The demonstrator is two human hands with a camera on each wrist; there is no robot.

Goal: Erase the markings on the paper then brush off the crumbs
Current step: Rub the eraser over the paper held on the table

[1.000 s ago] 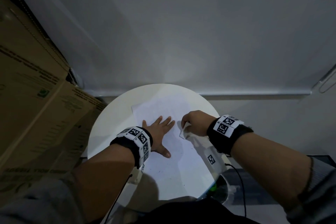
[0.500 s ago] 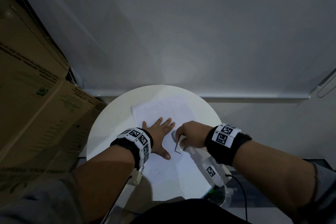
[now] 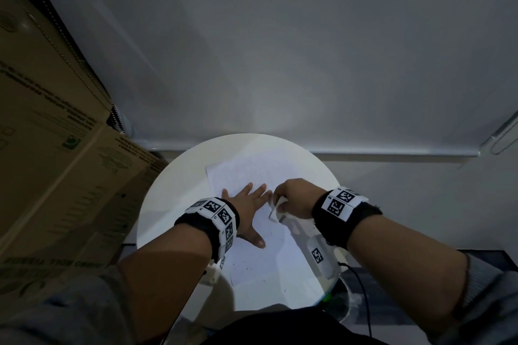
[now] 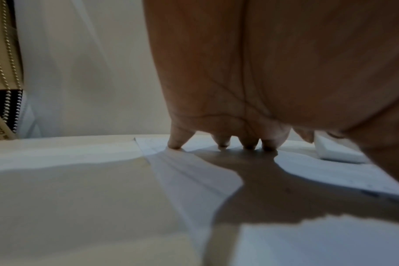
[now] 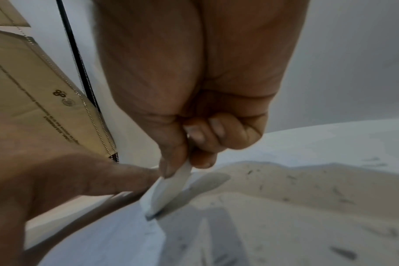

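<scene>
White rubber, dirtied at its lower corner: that is the eraser (image 5: 171,189) I pinch in my right hand (image 3: 294,197), thumb on one flat face and curled fingers on the other. It stands tilted, its long axis running down and away from my palm, with the dark tip pressed on the paper (image 3: 269,249). The sheet lies on the round white table (image 3: 168,221), its long side running from near my body toward the wall.

My left hand (image 3: 246,210) lies flat and spread on the sheet, fingers straight, fingertips (image 4: 176,144) pressing down to pin it. The eraser tip sits just beside those fingertips, on their right, near the middle of the page.

What counts for the next stroke, I judge, is this: faint marks remain on the nearer half of the sheet, toward me and below my right wrist, so the eraser must travel back along the page's long axis toward my body. My right hand is the nearer one to them. Dark crumbs (image 5: 337,194) lie scattered on the paper and table to the right of the eraser; brushing is not yet begun.
</scene>
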